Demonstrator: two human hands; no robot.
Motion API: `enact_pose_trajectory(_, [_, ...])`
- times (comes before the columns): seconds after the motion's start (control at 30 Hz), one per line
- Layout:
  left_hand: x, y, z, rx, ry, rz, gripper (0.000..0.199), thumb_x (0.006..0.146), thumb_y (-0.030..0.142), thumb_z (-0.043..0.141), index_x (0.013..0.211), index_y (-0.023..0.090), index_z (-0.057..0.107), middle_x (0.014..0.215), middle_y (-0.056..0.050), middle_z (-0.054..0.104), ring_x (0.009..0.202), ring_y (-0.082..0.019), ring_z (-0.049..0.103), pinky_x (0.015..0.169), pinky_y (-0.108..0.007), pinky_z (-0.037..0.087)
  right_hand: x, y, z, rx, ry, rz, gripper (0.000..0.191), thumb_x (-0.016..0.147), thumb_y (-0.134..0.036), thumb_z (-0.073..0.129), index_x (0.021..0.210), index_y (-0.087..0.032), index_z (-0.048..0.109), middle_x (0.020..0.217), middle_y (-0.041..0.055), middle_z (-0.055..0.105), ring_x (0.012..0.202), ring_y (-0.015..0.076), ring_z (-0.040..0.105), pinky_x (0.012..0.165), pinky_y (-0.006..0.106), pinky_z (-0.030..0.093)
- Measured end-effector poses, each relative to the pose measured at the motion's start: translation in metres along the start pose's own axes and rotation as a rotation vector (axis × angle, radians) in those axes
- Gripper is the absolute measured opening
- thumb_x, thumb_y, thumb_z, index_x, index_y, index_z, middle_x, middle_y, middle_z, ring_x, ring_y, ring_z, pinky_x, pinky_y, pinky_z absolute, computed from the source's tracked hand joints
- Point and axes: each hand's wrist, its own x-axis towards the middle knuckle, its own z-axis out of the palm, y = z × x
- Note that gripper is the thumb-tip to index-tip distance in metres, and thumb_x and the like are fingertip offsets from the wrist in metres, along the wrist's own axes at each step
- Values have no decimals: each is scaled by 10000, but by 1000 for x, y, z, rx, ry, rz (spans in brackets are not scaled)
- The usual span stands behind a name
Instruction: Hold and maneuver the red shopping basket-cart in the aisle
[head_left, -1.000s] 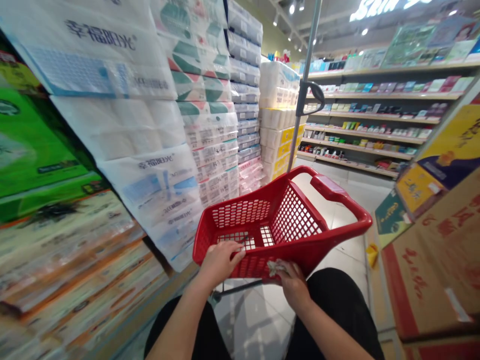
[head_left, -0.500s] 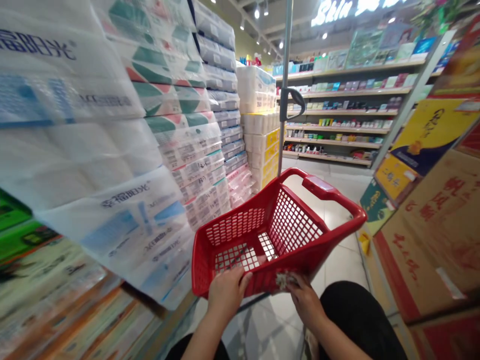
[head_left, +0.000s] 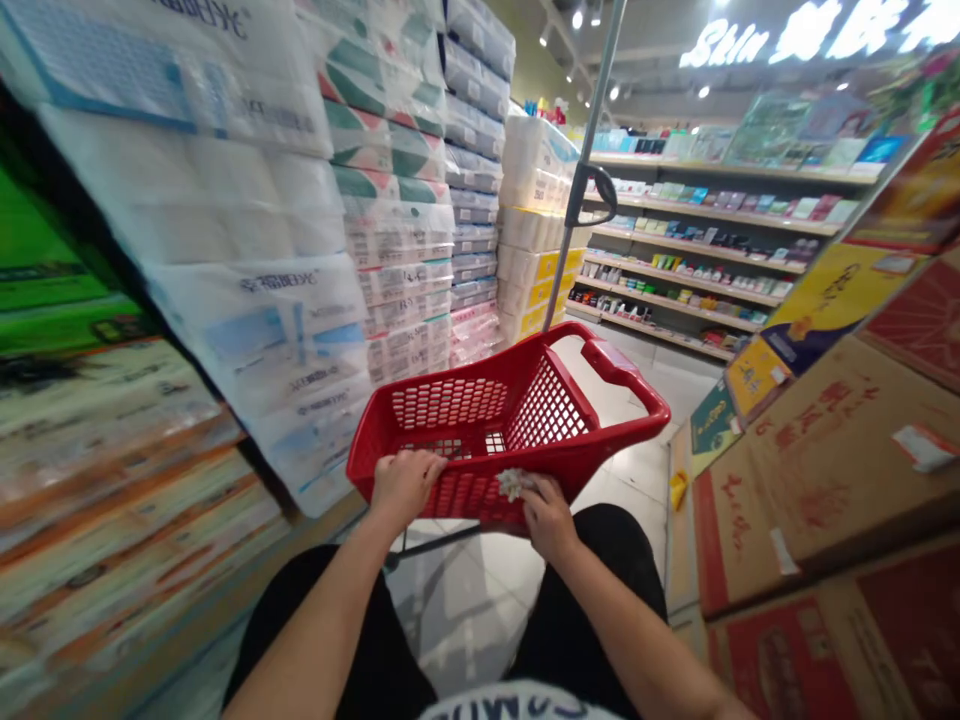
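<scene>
Cloth now nearer cart rim

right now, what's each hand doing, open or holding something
Left hand: closed over the near rim of the red cart.
Right hand: holding a crumpled whitish wad at the cart's near side.

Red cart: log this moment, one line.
left hand: on near rim of red cart | right hand: holding pale wad against its side
</scene>
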Motion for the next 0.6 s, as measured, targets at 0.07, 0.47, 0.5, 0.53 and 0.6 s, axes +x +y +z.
enact_pose_trajectory(0.07, [-2, 4, 1, 3, -25, -8, 422, 961, 449, 275, 972, 312, 674, 1010, -7, 706, 944, -217, 586, 798, -383, 324, 0, 0, -1, -2, 39, 10, 316, 918, -120, 423, 1029, -206, 707, 1191, 84, 608, 1127, 225, 515, 972, 409, 489])
enact_pose_trajectory(0.47, [1, 15, 6, 29, -81, -6, 455, 966, 463, 231, 982, 340, 669, 1008, 9, 697, 913, -198, 567, 790, -359, 309, -23, 12, 6, -96, 28, 2, 294, 925, -154, 460, 1071, -222, 705, 1182, 72, 626, 1145, 228, 518, 1015, 384, 435])
enact_pose_trajectory(0.5, [2, 15, 6, 35, -94, -2, 450, 967, 458, 232, 981, 340, 667, 1006, 9, 695, 909, -198, 566, 783, -358, 308, -24, 13, 7, -88, -43, -40, 284, 923, -162, 474, 1076, -237, 702, 1158, 58, 639, 1129, 215, 525, 1009, 361, 438])
enact_pose_trajectory(0.53, [2, 15, 6, 36, -104, -1, 447, 967, 455, 233, 980, 341, 665, 1002, 10, 694, 907, -198, 567, 777, -358, 306, -26, 14, 9, -73, -115, -85, 277, 920, -169, 491, 1087, -252, 695, 1142, 43, 649, 1114, 200, 531, 1000, 333, 442])
enact_pose_trajectory(0.6, [2, 17, 5, 31, -112, -4, 445, 968, 459, 232, 982, 342, 661, 996, 10, 692, 910, -196, 567, 772, -356, 303, -30, 14, 12, -42, -173, -119, 273, 913, -178, 515, 1114, -257, 681, 1154, 34, 648, 1116, 190, 530, 998, 317, 440])
